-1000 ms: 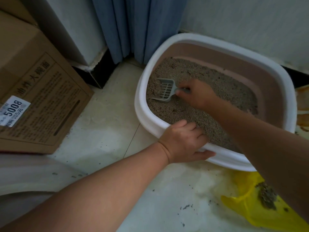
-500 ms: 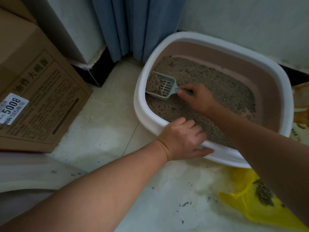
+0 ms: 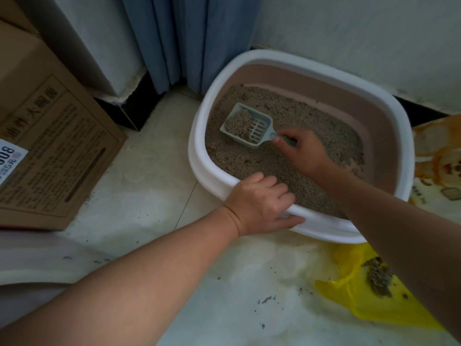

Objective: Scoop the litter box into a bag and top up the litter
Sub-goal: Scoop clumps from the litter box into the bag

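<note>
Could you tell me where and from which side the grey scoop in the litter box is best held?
By the narrow handle of the scoop, coming from the near right, where the right hand grips it. Its slotted pan points to the far left and carries a heap of litter, so a handle grip likely keeps the pan level and the hand off the load.

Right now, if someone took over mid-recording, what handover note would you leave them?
Left hand grips the litter box by its near rim.
Right hand holds the scoop by its handle, inside the box, loaded with litter.
Yellow bag lies open on the floor, near right of the box, some scooped litter inside.
Done: at least one scoop bagged.
Left: tip this load into the bag, finish sifting, top up the litter.
</note>
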Demonstrator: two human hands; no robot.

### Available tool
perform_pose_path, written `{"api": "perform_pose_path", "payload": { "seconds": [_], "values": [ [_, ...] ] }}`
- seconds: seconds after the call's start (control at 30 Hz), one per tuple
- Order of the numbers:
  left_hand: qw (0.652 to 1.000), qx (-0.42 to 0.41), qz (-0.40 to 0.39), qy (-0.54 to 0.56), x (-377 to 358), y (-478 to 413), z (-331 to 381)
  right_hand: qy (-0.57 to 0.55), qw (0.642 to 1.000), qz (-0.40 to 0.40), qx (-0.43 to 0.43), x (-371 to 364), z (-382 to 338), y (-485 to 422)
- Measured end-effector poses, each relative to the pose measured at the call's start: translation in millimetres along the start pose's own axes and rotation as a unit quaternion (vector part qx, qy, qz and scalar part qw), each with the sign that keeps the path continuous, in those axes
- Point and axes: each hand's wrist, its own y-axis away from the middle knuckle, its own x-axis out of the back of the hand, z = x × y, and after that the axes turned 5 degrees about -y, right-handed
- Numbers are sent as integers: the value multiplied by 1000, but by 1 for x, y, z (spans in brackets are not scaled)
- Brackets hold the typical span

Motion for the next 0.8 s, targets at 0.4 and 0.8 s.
{"api": "perform_pose_path", "payload": {
  "seconds": [0.4, 0.8],
  "values": [
    [999, -22, -29, -26, 3, 0, -2, 33, 999, 32, -5, 36, 17, 66],
    [996, -38, -64, -43, 7, 0, -4, 63, 988, 121, -65, 112, 35, 149]
  ]
}}
